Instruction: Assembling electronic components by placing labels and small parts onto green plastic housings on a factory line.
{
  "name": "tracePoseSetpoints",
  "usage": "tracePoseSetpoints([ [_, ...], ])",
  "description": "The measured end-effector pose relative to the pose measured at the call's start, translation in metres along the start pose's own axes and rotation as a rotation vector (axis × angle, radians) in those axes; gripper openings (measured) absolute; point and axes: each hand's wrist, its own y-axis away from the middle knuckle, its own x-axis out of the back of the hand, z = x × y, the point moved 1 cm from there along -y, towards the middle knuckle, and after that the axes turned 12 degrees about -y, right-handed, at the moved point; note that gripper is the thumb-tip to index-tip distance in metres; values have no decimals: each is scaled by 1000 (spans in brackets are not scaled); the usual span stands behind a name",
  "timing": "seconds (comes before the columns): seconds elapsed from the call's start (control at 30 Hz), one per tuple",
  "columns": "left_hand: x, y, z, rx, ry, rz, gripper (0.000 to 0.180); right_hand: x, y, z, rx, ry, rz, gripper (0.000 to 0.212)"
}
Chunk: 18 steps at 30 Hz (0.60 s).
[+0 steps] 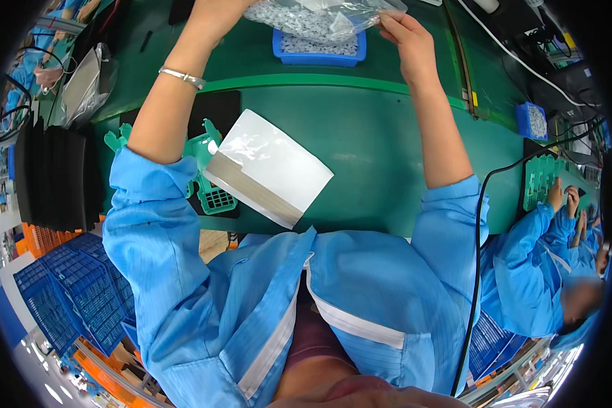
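Far left of the counter (387, 156): stacked black foam trays (54, 177), standing on edge. Next along, green plastic frames (207, 170) on a black mat, half hidden under a stack of silvery foil bags (268, 166) lying near the front edge.

Up at the far edge, the action: left hand (214, 10), bracelet on the wrist, lifted to the left end of a clear plastic bag (319, 17) full of small pale parts. Grip there cut off by the top of the picture; could not tell how the fingers sat. Bag held in the air, right above a blue bin (319, 51) holding more of the same parts.

Right hand (404, 34) pinched shut on the bag's right end, thumb and fingers together on the film.

Judged as handling: thin, soft, slippery film, loose contents shifting and sagging the middle, moderate weight. Best taken at both ends, by the upper corners, mouth kept level to avoid a spill.

Further right: another small blue bin (532, 121), black cable (479, 224), a co-worker's sleeve (530, 272) at the right edge.
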Motion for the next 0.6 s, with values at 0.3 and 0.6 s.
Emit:
tracePoseSetpoints([
  [0.3, 37, 9, -2, -24, 82, 14, 18, -38, 1, 2, -4, -84, -50, 23],
  [0.6, 27, -1, -7, -73, 8, -56, 21, -26, 1, 3, -14, -135, -79, 42],
])
